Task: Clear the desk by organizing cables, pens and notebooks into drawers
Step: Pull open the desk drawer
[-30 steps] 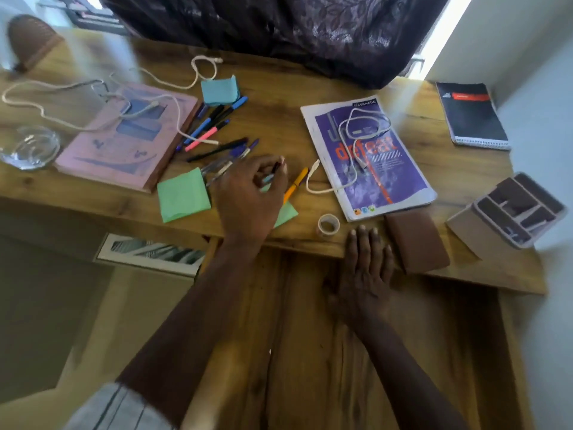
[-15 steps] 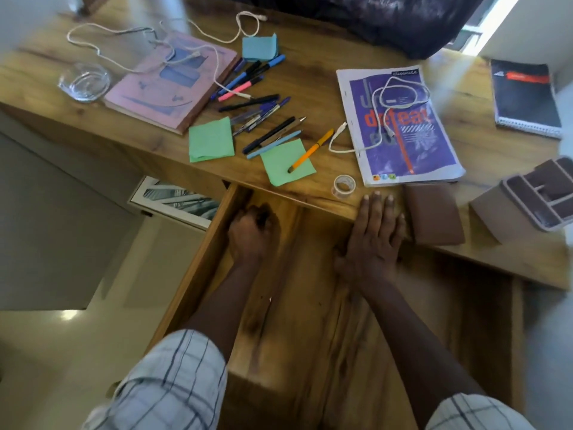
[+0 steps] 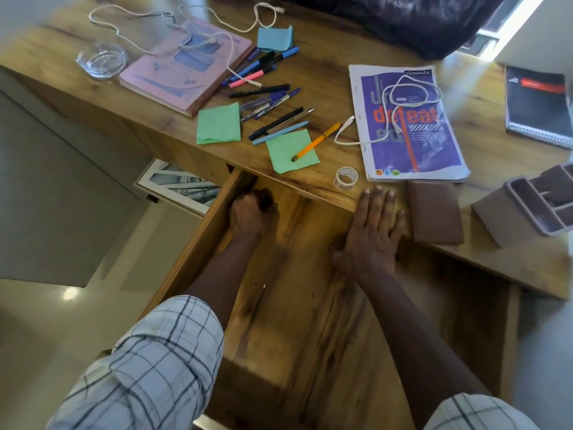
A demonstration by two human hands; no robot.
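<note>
Wooden drawer [image 3: 310, 311] standing open mid-frame, our left hand [image 3: 251, 212] curling inside, contents we cannot tell, right hand [image 3: 372, 237] lying flat on desk [image 3: 322, 79] edge.

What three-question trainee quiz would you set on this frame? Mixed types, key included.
1. True or false: the orange pen lies partly on a green sticky note.
2. The right hand rests flat on: A) the front edge of the desk; B) a pink book; C) a glass dish.
3. Fill in: the white cable lies looped on the ___ notebook.
Key: 1 true; 2 A; 3 purple.
</note>
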